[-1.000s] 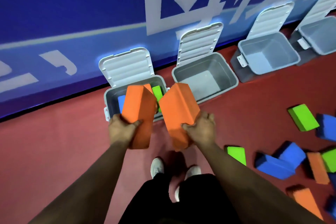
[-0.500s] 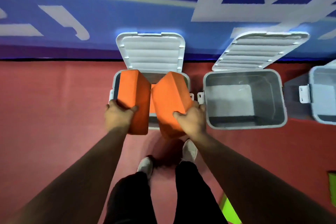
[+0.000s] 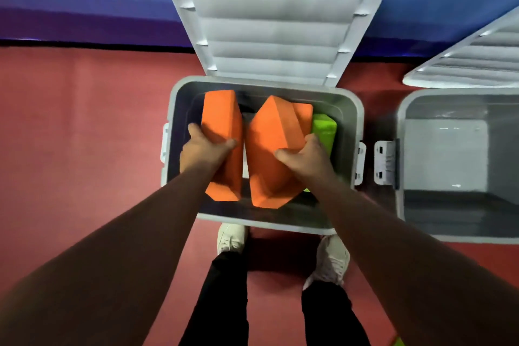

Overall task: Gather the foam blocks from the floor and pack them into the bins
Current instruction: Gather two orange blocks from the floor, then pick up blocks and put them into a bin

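Floor (image 3: 84, 126) red. Open bin (image 3: 266, 223) stands on it, lid (image 3: 275, 22) tipped back so the mouth is free. Second bin (image 3: 401, 126) off to the right of the right grip, nothing visible in it. Left grip (image 3: 206, 149) clamps the left orange block (image 3: 224, 121); right grip (image 3: 304, 154) clamps the right orange block (image 3: 273, 135). Both blocks are on edge inside the rim, probably so they slot in side by side. Not released yet. Green block (image 3: 325, 129) sits just beyond the right grip, already packed.
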The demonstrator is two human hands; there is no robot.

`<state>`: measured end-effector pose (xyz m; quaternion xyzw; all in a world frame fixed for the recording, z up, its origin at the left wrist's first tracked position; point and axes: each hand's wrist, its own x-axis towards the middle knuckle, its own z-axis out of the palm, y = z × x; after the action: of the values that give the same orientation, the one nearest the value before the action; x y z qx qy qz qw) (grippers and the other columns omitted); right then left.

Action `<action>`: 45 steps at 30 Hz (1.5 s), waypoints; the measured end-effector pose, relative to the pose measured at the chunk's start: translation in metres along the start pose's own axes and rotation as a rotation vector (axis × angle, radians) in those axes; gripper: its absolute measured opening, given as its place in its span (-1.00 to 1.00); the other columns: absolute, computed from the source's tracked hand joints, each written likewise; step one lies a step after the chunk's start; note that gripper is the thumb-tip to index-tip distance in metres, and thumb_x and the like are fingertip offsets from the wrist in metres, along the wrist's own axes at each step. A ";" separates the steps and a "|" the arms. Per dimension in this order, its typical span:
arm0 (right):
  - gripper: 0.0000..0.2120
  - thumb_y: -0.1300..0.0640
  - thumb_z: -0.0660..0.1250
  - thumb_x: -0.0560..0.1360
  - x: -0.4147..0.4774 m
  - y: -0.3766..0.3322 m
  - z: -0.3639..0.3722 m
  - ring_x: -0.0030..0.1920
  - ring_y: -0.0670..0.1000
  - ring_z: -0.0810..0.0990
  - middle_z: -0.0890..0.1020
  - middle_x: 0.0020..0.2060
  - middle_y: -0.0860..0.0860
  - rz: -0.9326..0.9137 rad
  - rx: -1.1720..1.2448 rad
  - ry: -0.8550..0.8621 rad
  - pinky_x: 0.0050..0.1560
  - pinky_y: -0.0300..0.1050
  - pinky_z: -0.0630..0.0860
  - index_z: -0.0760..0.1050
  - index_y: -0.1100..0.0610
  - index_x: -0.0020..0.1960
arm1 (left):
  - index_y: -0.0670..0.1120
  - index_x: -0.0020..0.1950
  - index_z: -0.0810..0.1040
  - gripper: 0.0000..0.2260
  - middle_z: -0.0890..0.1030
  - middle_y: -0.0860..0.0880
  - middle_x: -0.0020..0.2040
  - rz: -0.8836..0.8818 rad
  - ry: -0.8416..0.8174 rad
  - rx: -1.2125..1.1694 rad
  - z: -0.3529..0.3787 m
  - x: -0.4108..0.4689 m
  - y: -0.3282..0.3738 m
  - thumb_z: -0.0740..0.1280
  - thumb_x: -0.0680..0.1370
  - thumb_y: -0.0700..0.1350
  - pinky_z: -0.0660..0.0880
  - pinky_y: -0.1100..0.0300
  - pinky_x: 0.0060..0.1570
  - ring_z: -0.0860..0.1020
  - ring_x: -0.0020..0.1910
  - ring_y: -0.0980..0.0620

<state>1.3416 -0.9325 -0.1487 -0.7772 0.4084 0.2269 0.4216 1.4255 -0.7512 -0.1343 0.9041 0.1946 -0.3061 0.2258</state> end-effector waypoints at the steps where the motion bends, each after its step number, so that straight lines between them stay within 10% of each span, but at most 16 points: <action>1: -0.24 -0.24 0.49 0.26 0.008 0.001 0.009 0.19 0.22 0.54 0.56 0.16 0.22 0.011 -0.006 -0.003 0.21 0.09 0.48 0.39 0.24 0.24 | -0.10 0.26 0.26 -0.34 0.54 -0.21 0.23 0.018 -0.023 0.025 0.006 0.011 -0.002 0.48 0.39 0.22 0.49 -0.11 0.16 0.52 0.22 -0.26; 17: -0.56 -0.01 0.27 0.55 0.065 0.034 0.088 0.24 0.23 0.52 0.58 0.19 0.26 -0.006 -0.058 -0.055 0.27 0.02 0.40 0.47 0.25 0.30 | 0.03 0.59 0.04 -0.19 0.30 -0.15 0.49 0.221 -0.342 0.064 0.086 0.061 -0.062 0.38 0.49 0.22 0.18 -0.02 0.40 0.20 0.47 -0.20; 26: -0.58 -0.07 0.31 0.53 0.017 -0.011 -0.009 0.19 0.22 0.52 0.55 0.17 0.25 -0.021 -0.079 0.044 0.11 -0.06 0.40 0.48 0.21 0.24 | -0.12 0.37 0.42 -0.53 0.48 -0.12 0.28 0.319 -0.207 0.071 -0.009 0.038 0.000 0.32 0.56 0.11 0.37 0.12 0.13 0.47 0.27 -0.09; 40: -0.48 -0.12 0.28 0.50 -0.307 -0.076 -0.210 0.20 0.23 0.54 0.56 0.17 0.26 0.169 0.217 0.387 0.21 -0.04 0.43 0.48 0.24 0.29 | -0.15 0.09 0.54 -0.80 0.58 -0.06 -0.01 0.706 -0.327 0.255 -0.224 -0.236 0.123 0.28 0.59 -0.03 0.25 0.22 -0.13 0.51 0.00 -0.04; 45: -0.64 -0.09 0.26 0.53 -0.429 -0.022 -0.211 0.08 0.20 0.61 0.66 -0.03 0.18 0.310 0.372 0.475 -0.02 -0.09 0.43 0.58 0.18 0.09 | -0.19 0.08 0.58 -0.65 0.66 -0.17 0.02 0.794 -0.490 0.333 -0.221 -0.342 0.093 0.26 0.51 0.06 0.39 0.17 -0.02 0.58 0.08 -0.12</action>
<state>1.1194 -0.9128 0.2752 -0.6467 0.6430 0.0224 0.4096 1.3216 -0.7843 0.2690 0.8337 -0.2752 -0.4269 0.2166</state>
